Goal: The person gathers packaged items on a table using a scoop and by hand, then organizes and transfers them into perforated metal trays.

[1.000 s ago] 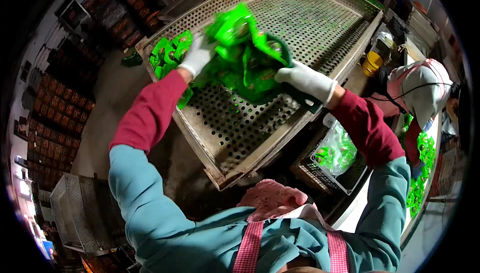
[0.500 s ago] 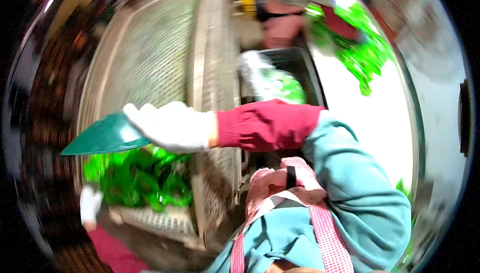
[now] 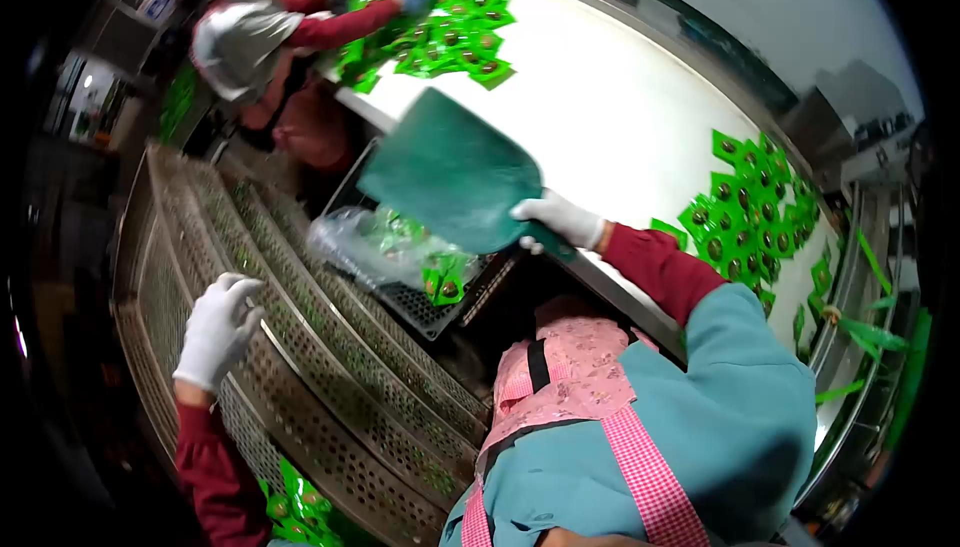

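My right hand point(image 3: 560, 219), in a white glove, grips the short handle of a wide green plastic scoop point(image 3: 455, 182). The scoop's blade is raised between the white table point(image 3: 600, 107) and a black crate point(image 3: 415, 312). To the left, my gloved left hand point(image 3: 218, 332) hangs over perforated metal trays point(image 3: 330, 347), fingers loosely bent and apart, with nothing in them. Below that hand, green packets point(image 3: 300, 507) lie at the bottom edge of the view. A clear plastic bag point(image 3: 365, 247) with green packets sits on the crate.
Across the table, a co-worker point(image 3: 270, 67) reaches with gloved hands into a spread of green packets point(image 3: 450, 27). More green packets point(image 3: 745, 212) lie at the table's right end. Metal rails with green strips point(image 3: 870, 332) stand at the far right.
My view has swung right toward the table. The scoop in my right hand has moved from above the packets in the tray to beside the table. My left hand is now away from those packets.
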{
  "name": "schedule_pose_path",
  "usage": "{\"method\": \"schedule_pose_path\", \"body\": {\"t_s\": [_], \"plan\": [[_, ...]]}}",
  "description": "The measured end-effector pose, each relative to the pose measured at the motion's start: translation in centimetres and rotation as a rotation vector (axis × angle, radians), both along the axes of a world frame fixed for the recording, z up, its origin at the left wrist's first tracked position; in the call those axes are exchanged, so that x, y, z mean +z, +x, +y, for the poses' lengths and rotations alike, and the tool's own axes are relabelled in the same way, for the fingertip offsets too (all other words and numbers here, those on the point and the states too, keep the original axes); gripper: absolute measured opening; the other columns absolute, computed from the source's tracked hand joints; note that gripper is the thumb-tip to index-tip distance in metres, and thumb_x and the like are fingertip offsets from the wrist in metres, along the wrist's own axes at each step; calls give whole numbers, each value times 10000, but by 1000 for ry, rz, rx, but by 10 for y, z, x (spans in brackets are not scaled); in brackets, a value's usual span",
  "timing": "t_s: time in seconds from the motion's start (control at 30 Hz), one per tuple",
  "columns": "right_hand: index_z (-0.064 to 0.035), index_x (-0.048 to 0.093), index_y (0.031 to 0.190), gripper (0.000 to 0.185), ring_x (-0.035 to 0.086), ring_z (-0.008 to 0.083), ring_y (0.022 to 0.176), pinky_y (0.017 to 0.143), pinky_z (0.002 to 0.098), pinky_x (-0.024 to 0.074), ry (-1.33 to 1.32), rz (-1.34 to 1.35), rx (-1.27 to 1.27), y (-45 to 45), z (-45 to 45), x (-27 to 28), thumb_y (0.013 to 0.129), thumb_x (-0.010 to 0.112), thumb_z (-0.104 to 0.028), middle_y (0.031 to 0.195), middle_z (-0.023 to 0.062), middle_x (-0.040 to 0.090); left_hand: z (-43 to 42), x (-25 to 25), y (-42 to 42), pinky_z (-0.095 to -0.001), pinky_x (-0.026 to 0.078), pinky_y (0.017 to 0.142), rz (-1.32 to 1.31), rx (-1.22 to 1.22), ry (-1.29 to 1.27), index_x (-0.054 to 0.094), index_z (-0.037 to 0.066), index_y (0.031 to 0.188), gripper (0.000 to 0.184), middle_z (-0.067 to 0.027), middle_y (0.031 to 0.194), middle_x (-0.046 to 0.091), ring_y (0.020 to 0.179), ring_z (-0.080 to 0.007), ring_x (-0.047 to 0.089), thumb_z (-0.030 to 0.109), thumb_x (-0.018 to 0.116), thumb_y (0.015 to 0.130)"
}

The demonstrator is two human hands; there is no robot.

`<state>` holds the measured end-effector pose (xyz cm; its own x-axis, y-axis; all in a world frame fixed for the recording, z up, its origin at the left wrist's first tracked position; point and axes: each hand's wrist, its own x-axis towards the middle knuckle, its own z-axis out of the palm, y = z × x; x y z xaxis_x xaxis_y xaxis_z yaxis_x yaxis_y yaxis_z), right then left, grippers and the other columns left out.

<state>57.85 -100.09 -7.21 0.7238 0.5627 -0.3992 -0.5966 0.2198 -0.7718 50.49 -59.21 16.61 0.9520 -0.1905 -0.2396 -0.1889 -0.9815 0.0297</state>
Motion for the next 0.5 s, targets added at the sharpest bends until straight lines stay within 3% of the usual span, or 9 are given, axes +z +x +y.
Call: {"method": "schedule_pose_path", "body": {"t_s": [0.07,0.1,0.17,0.23,0.3,0.37,0.43,0.5], "plan": [[-27,535,1042,250,566,121,551,427,258,482,-25,217,-219,-25,-83,-45,887,580,-217,777,53,577,-42,-35,44,-396,491,830,59,-107,31,626,59,1077,272,-124,1072,606,966,-334,601,140,627,817],[-36,531,1022,236,550,131,547,423,267,457,-191,339,-292,-37,-117,-55,882,585,-217,786,68,573,-54,-53,82,-405,495,824,118,-149,34,637,64,1064,263,-126,1062,613,952,-338,608,143,630,813],[-8,534,962,283,578,166,498,361,276,424,49,464,-519,-80,-173,-74,855,594,-263,693,102,597,-85,-117,129,-404,497,816,147,-259,-55,662,70,1039,261,-139,1012,624,930,-334,616,163,648,795],[9,528,957,273,573,171,475,370,298,442,-59,550,-664,-126,-208,-84,841,592,-230,721,110,609,-123,-188,169,-436,498,822,158,-395,-130,655,102,1047,271,-131,1028,624,952,-341,605,206,657,797],[9,497,1044,272,593,178,489,423,315,494,-424,485,-710,-163,-218,-64,838,579,-148,723,118,610,-184,-250,181,-438,495,830,70,-477,-244,642,107,1091,288,-143,1074,613,970,-351,595,186,646,815],[3,483,1117,322,600,171,496,430,301,494,-563,259,-952,-203,-237,-91,835,587,-114,686,108,611,-245,-322,174,-442,484,869,-44,-436,-292,624,67,1112,302,-163,1160,589,1031,-355,576,192,638,838],[11,483,1143,333,601,156,507,457,278,500,-652,195,-1160,-237,-267,-103,840,585,-82,713,99,624,-296,-375,160,-437,459,930,-125,-461,-318,601,19,1135,334,-183,1235,553,1115,-351,539,213,626,864],[46,533,1058,237,602,141,521,487,273,498,-675,63,-1462,-263,-294,-85,874,570,-98,760,84,653,-333,-418,137,-432,424,983,-119,-346,-569,576,4,1176,377,-195,1248,539,1156,-356,511,244,601,886]]}}
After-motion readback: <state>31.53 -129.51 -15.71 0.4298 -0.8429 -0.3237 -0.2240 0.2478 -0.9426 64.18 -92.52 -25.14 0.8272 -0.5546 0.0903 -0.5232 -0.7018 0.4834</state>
